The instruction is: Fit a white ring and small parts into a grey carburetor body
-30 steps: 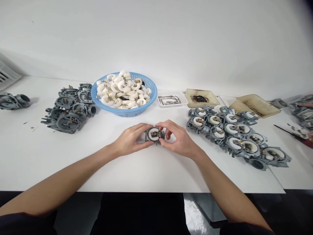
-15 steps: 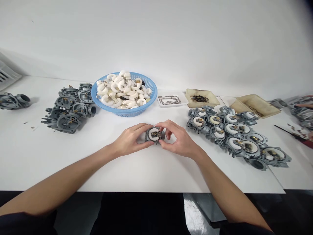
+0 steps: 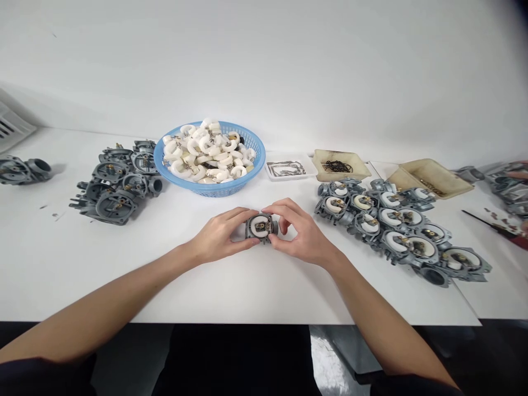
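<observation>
Between my hands a grey metal carburetor body [image 3: 251, 233] lies on the white table, its round bowl opening facing up. A white C-shaped float [image 3: 256, 227] sits inside, with brass parts in the middle. My left hand [image 3: 220, 234] grips the body's left side, thumb at the near edge and fingers at the far edge. My right hand [image 3: 299, 231] closes round the right side, its fingertips at the far and near edges by the float's hinge. Whether the right fingertips pinch a small pin there is too small to tell.
A blue basket [image 3: 214, 190] heaped with white floats stands behind. Bare carburetor bodies [image 3: 117, 206] lie left; several with floats [image 3: 396, 242] lie right. A white tray [image 3: 270, 175] of thin wire-like parts and yellowed trays [image 3: 363, 171] line the back. A screwdriver [image 3: 480, 219] lies far right, near another person's hand.
My right index finger and knuckles have lifted very slightly. My left hand and the carburetor body have stayed in place.
</observation>
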Tool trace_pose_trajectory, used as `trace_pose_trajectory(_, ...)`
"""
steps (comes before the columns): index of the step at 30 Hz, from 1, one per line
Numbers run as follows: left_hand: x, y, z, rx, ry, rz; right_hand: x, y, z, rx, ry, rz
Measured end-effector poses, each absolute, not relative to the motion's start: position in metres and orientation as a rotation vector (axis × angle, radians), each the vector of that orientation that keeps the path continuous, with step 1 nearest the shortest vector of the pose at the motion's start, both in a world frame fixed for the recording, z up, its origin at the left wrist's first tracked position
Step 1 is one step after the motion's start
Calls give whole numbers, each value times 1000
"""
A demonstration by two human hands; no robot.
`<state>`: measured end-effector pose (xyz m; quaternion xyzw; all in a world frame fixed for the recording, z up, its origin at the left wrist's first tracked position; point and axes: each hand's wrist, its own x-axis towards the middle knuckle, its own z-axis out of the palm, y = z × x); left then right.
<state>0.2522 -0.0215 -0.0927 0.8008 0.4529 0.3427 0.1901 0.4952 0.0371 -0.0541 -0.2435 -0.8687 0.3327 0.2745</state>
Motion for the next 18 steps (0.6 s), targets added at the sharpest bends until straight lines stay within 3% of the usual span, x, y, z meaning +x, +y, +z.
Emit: trace_pose_trajectory(18, 252, -22, -93, 2261, 1277, 973, 495, 38, -55, -657, -2350, 892)
